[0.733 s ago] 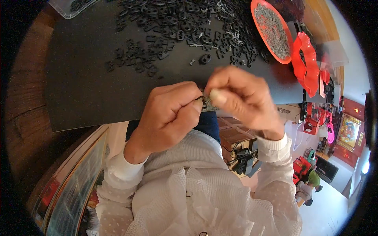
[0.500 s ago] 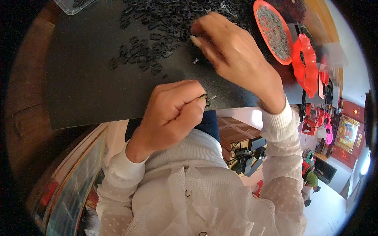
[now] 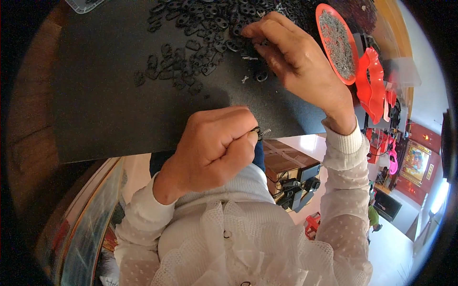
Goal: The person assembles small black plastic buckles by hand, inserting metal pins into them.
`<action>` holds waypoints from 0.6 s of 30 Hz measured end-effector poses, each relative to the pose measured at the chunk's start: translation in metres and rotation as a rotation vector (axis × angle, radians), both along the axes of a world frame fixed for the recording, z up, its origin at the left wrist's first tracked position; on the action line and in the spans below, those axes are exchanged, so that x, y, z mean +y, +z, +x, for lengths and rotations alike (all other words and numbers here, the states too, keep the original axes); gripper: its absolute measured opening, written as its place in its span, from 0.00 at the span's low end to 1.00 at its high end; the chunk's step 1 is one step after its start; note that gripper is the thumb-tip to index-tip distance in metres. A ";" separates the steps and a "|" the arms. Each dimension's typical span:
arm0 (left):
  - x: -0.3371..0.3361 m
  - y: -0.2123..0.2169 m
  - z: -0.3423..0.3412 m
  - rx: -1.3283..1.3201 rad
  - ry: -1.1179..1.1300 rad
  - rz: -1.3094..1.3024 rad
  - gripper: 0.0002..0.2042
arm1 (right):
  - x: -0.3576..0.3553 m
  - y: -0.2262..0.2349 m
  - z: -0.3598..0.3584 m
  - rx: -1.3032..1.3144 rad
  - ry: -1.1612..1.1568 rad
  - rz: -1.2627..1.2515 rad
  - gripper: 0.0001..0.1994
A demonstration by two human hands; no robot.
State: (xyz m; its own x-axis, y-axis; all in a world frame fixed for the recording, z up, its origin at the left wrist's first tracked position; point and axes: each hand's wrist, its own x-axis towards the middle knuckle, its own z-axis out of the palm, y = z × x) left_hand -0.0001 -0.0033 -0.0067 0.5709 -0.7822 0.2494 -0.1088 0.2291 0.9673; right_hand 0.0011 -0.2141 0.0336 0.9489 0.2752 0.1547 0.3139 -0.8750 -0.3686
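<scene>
My left hand (image 3: pixel 212 145) is closed near the front edge of a black mat (image 3: pixel 109 95), pinching a small black part with a metal spring (image 3: pixel 260 132) between thumb and forefinger. My right hand (image 3: pixel 298 62) reaches forward over the mat, fingertips down in a pile of small black plastic parts (image 3: pixel 200 33). Whether it grips one I cannot tell. Two tiny metal springs (image 3: pixel 248 58) lie loose on the mat just under that hand.
A red round tray (image 3: pixel 338 43) full of small metal springs stands at the mat's right edge, with red wavy-rimmed dishes (image 3: pixel 371 86) beside it. A clear plastic container's corner (image 3: pixel 83 5) shows at the top left. A wooden tabletop (image 3: pixel 28 119) surrounds the mat.
My right hand left the left hand and moved forward to the pile of black parts. The left hand stayed near the mat's front edge, still pinching the small part.
</scene>
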 end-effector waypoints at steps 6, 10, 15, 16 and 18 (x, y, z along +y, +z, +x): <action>0.000 0.001 0.000 -0.020 0.001 0.014 0.06 | 0.005 -0.007 0.005 -0.027 0.006 -0.018 0.10; 0.000 0.003 0.002 -0.053 0.006 0.012 0.05 | 0.016 -0.012 0.010 -0.054 0.013 -0.131 0.10; 0.000 0.002 0.000 -0.022 0.008 -0.009 0.05 | 0.018 -0.008 0.009 0.001 0.013 -0.066 0.11; 0.000 0.002 0.000 -0.022 0.007 -0.010 0.05 | 0.017 -0.008 0.009 0.000 0.029 -0.040 0.11; 0.000 0.002 0.001 -0.019 0.012 -0.004 0.05 | 0.017 -0.008 0.008 0.015 0.017 -0.054 0.12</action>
